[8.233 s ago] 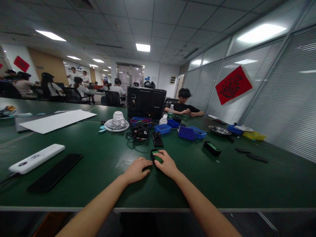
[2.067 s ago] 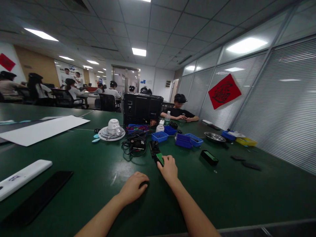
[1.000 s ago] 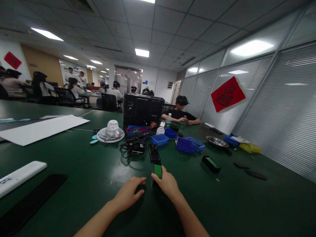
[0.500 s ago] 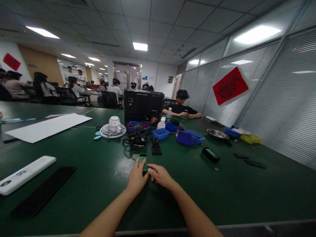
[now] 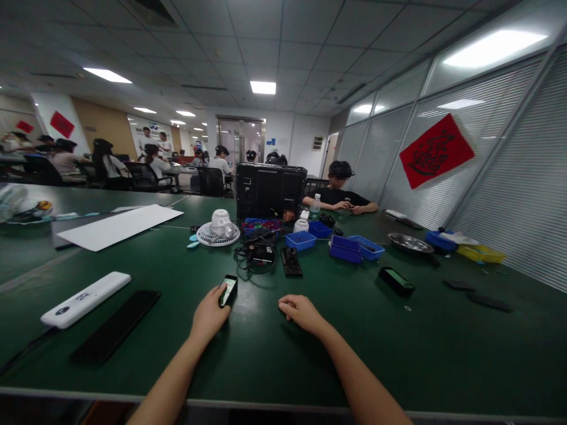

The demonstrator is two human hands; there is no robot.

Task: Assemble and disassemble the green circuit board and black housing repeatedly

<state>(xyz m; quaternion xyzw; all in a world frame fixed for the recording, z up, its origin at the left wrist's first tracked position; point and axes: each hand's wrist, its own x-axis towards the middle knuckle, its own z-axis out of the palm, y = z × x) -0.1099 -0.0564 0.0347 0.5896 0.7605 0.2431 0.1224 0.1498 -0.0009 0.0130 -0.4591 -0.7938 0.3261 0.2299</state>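
My left hand is closed around a small black rectangular case with a lit-looking green-and-white face, its thumb lying over the front. The case stands tilted just above or on the green table. To the right, apart from it, my right hand rests low over the table with curled fingers pressed together. Whether those fingers hold something small cannot be seen. A tangle of black cables with a black adapter lies beyond the hands, beside a flat black part with a raised knob-like piece.
A white fan part stands left of the cables. Blue trays and a black open-backed housing are farther back. At right lie a similar black case and a metal bowl. A white long device and black panel lie left.
My hands have parted: the left has carried the black case leftward, while the right has let go of its edge and drawn off to the right. The view has turned slightly left.
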